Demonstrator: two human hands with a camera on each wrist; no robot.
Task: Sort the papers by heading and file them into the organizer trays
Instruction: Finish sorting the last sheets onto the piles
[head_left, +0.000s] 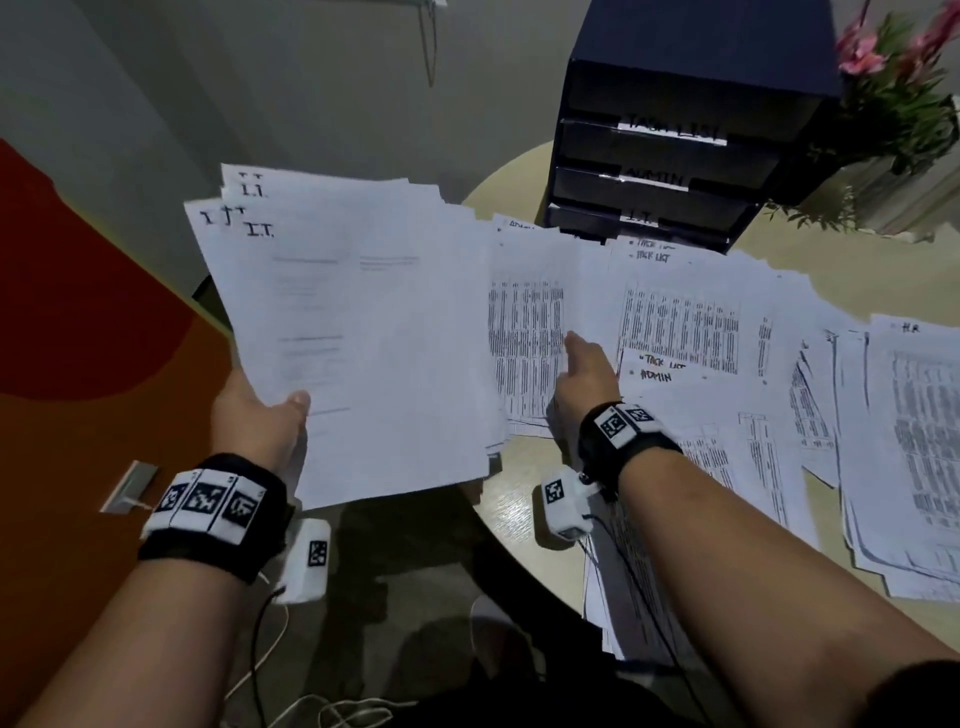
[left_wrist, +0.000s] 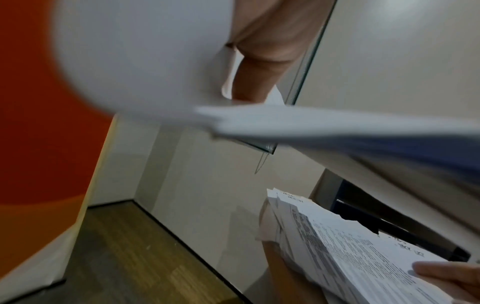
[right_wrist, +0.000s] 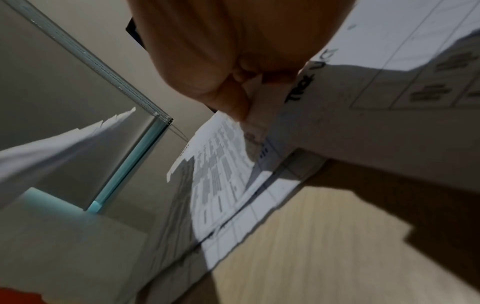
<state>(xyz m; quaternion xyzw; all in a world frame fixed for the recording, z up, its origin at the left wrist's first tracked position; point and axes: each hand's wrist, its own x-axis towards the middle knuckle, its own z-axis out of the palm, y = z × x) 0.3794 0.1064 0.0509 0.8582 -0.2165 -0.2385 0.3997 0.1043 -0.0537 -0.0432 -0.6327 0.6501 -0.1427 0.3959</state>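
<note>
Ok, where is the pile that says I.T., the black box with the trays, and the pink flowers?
I.T. pile (head_left: 337, 322): head view, middle of the top sheet held in the left hand.
Tray organizer (head_left: 670, 156): head view, front of the labelled trays.
Pink flowers (head_left: 862, 52): head view, on a blossom.

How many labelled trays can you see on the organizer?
3, stacked in the black organizer at the table's far edge: TASK LIST tray uppermost, ADMIN tray below it, I.T. tray lowest. An unlabelled slot sits above; papers may hide another tray below.
</note>
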